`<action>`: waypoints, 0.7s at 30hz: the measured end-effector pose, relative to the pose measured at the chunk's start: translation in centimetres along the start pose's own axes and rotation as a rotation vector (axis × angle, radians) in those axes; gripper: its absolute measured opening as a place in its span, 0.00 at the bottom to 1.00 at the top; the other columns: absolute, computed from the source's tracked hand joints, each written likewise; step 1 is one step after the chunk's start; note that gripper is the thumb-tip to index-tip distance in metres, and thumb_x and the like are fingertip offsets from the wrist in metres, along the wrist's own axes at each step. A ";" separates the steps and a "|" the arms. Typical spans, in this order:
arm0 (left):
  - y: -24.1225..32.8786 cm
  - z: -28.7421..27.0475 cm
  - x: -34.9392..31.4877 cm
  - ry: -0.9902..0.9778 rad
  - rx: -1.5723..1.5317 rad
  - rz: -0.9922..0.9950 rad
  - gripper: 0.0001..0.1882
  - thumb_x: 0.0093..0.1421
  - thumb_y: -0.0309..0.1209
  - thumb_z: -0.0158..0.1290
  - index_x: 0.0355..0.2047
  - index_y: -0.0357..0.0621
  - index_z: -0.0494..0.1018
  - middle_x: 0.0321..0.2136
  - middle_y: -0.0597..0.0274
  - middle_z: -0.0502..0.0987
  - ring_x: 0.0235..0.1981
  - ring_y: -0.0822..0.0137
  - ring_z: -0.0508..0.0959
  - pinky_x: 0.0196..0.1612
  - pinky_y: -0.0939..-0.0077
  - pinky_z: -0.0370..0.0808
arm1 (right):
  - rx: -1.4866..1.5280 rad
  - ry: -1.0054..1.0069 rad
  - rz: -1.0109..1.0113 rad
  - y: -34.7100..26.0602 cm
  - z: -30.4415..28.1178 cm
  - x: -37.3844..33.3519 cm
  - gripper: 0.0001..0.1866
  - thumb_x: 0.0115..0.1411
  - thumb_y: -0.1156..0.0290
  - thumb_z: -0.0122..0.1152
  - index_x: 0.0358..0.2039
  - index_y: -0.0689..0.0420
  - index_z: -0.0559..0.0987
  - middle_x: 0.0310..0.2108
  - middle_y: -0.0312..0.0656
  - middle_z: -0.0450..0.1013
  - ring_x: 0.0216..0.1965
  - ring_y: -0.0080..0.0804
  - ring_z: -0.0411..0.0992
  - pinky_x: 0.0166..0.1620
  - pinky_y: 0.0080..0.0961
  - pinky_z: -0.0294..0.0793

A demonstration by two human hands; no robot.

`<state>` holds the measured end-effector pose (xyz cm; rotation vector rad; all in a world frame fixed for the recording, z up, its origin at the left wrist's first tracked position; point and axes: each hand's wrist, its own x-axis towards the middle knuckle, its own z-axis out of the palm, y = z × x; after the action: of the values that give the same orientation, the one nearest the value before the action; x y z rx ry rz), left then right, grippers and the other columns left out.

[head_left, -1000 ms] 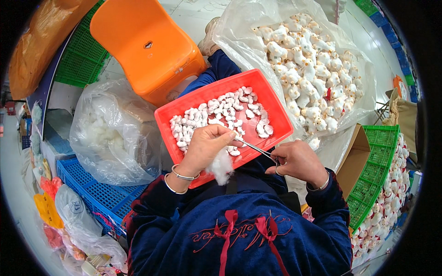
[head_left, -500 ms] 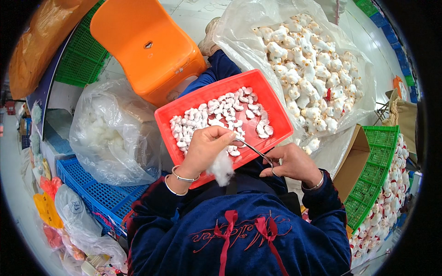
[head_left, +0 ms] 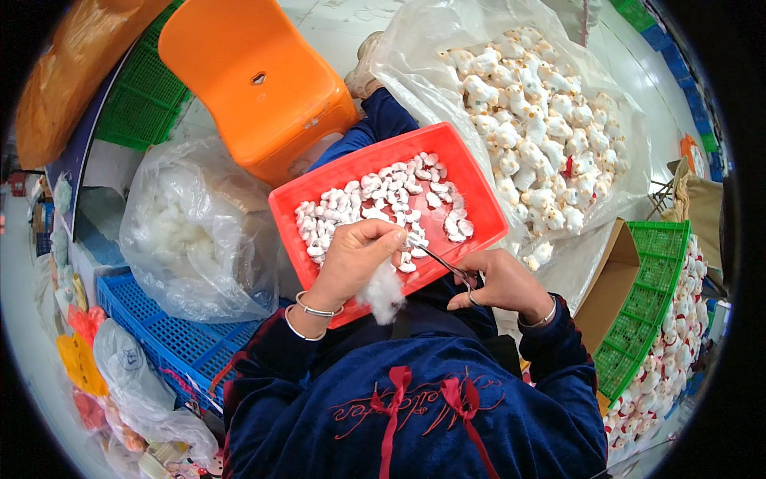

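Observation:
My left hand point(head_left: 357, 254) is closed over the red tray, a tuft of white stuffing point(head_left: 383, 293) hanging below its fingers. Thumb and forefinger pinch a small white piece, mostly hidden by the fingertips. In my right hand point(head_left: 504, 281) are scissor-handled metal forceps point(head_left: 439, 257), fingers at the ring handles. Their thin tip meets the pinched piece at my left fingertips. Beneath, the red plastic tray point(head_left: 491, 233) rests tilted on my lap. Many small white padded fabric pieces point(head_left: 325, 215) lie in it, some showing greyish undersides.
A clear bag of white stuffing point(head_left: 179, 231) stands on the left by a blue crate point(head_left: 152, 313). Ahead is an orange chair point(head_left: 247, 80). A large clear bag of white plush toys point(head_left: 535, 144) lies ahead right. A cardboard box point(head_left: 610, 279) and green crate point(head_left: 648, 295) stand right.
The right hand and forceps have shifted very slightly left and down. The left hand keeps its pinch, and the tray stays almost in place.

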<state>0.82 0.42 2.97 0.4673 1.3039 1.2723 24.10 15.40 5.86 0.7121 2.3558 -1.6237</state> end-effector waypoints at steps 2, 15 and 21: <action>-0.1 0.3 0.1 0.015 -0.021 0.024 0.07 0.68 0.29 0.58 0.39 0.37 0.81 0.28 0.66 0.81 0.28 0.76 0.79 0.33 0.82 0.76 | -0.020 -0.020 0.008 0.0 -0.1 0.1 0.25 0.49 0.55 0.81 0.27 0.58 0.74 0.19 0.35 0.68 0.23 0.27 0.67 0.29 0.27 0.67; 0.3 -0.2 0.2 -0.009 0.137 0.035 0.07 0.66 0.28 0.59 0.39 0.36 0.81 0.28 0.65 0.81 0.29 0.77 0.79 0.35 0.82 0.77 | -0.014 -0.033 0.013 0.4 -0.3 0.1 0.24 0.49 0.56 0.82 0.26 0.59 0.75 0.18 0.36 0.68 0.22 0.26 0.67 0.28 0.27 0.67; 0.6 -1.2 0.4 -0.150 0.078 -0.036 0.07 0.67 0.28 0.59 0.39 0.35 0.81 0.28 0.64 0.81 0.29 0.75 0.80 0.34 0.81 0.77 | -0.047 -0.074 0.011 0.4 -0.8 0.1 0.24 0.46 0.55 0.83 0.28 0.59 0.79 0.18 0.36 0.69 0.22 0.27 0.69 0.28 0.27 0.68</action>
<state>-0.55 0.54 2.99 0.5809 1.2327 1.1371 24.23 16.25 5.79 0.6427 2.3262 -1.5569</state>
